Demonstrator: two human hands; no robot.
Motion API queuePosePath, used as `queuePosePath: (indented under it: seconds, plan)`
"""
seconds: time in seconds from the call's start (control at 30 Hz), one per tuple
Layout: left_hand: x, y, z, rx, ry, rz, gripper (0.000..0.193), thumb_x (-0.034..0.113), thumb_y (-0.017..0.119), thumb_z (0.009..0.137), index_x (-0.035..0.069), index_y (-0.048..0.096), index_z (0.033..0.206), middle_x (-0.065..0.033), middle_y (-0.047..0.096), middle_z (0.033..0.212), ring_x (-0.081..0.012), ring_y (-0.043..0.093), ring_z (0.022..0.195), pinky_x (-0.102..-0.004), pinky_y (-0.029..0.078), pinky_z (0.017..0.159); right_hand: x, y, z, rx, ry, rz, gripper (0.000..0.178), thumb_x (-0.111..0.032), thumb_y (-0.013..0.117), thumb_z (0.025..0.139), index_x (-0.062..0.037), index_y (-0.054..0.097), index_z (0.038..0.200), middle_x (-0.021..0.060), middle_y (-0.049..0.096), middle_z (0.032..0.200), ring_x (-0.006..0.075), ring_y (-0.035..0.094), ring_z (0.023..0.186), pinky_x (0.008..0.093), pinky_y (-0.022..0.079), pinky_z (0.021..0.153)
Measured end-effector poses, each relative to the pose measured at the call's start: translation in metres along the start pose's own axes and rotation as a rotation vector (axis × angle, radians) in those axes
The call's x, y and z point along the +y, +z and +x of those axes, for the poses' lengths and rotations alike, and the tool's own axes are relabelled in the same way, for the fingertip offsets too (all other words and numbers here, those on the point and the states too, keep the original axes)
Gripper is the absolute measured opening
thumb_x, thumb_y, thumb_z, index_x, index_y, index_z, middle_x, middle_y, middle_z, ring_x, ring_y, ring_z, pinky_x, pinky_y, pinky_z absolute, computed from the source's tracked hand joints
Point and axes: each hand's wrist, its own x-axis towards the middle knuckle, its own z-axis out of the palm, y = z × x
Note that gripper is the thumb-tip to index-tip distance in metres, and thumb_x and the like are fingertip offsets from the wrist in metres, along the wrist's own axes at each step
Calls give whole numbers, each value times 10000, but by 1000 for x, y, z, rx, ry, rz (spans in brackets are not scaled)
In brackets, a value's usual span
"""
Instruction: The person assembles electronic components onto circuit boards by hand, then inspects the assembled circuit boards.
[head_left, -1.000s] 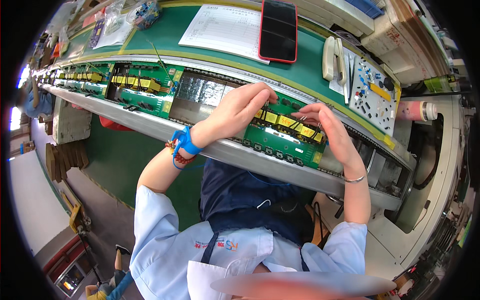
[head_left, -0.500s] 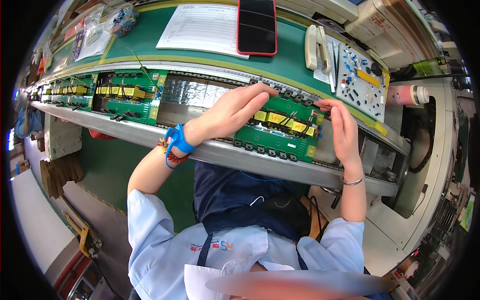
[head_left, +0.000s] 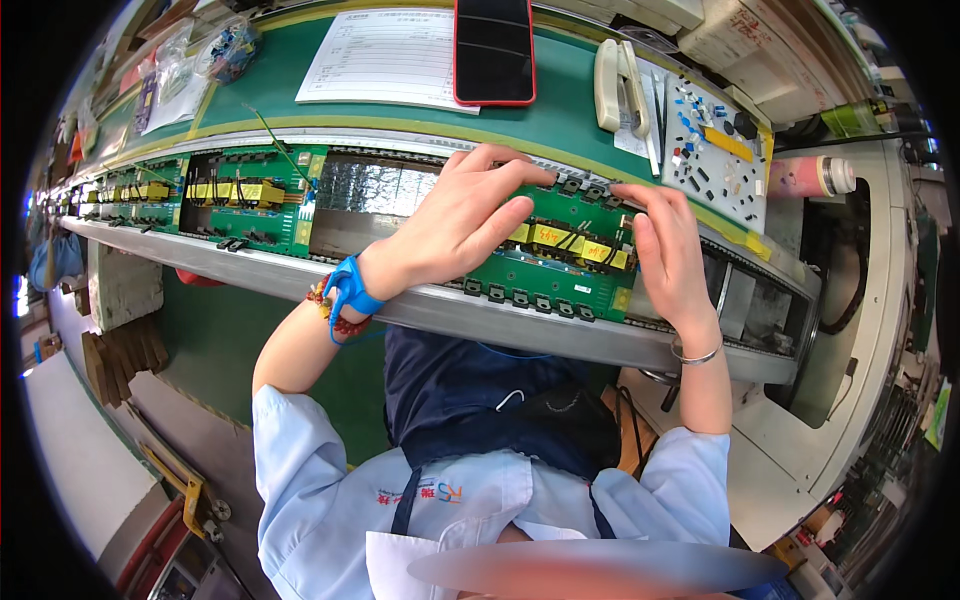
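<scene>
A green circuit board (head_left: pixel 527 272) lies in the rail conveyor in front of me, with yellow-wrapped transformers (head_left: pixel 556 238) across its middle. Black components line its far edge (head_left: pixel 571 187) and its near edge (head_left: pixel 540 302). My left hand (head_left: pixel 455 215) lies over the board's left part, fingers spread, the index fingertip at the far row of components. At the far right corner, my right hand (head_left: pixel 668 245) reaches in with its fingers stretched out and its fingertips at the end of that row. Neither hand shows anything held. A blue strap (head_left: pixel 350 286) circles my left wrist.
Further boards (head_left: pixel 250 200) sit in the conveyor (head_left: pixel 420 312) to the left. Beyond it, the green bench holds a paper form (head_left: pixel 375 60), a red-edged phone (head_left: pixel 494 50), a cream stapler-like tool (head_left: pixel 608 88) and a white sheet with loose components (head_left: pixel 710 185). A pink bottle (head_left: pixel 800 178) lies at right.
My left hand's fingers have spread apart, the index reaching along the far row. My right hand has moved slightly left, its fingertips now at the far row. The view has shifted a little.
</scene>
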Motion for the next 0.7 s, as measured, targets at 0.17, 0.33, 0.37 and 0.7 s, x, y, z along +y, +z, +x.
queuePosePath:
  seconds: [0.17,0.33,0.37,0.7]
  plan:
    - [1,2,8,-103,-12,19,414,290,379,922,33,516,1216,-157,522,1181,-302,438,1087,-401,301,953,-8,1,3,-50,-4,24,323,-270,414,955,-46,549,1144,90,600,1054,256,494,1035,373,332,910]
    - [5,3,12,-116,-19,61,415,282,384,914,26,515,1213,-154,524,1191,-297,438,1073,-400,309,938,-4,-1,6,-73,-11,-33,343,-300,394,962,-53,544,1146,75,600,1077,250,488,1056,363,329,905]
    - [5,3,13,-127,-36,54,416,280,385,914,24,514,1215,-153,527,1192,-297,436,1076,-399,309,938,-5,-2,8,-73,-12,-33,343,-300,394,962,-53,544,1146,75,600,1077,250,488,1056,363,329,905]
    - [-1,-7,-7,177,-15,115,274,203,469,890,42,573,1086,-107,607,1026,-272,491,1009,-379,335,852,-15,-10,16,-169,-38,11,305,-272,404,960,-59,552,1120,57,612,1066,233,488,1049,343,325,888]
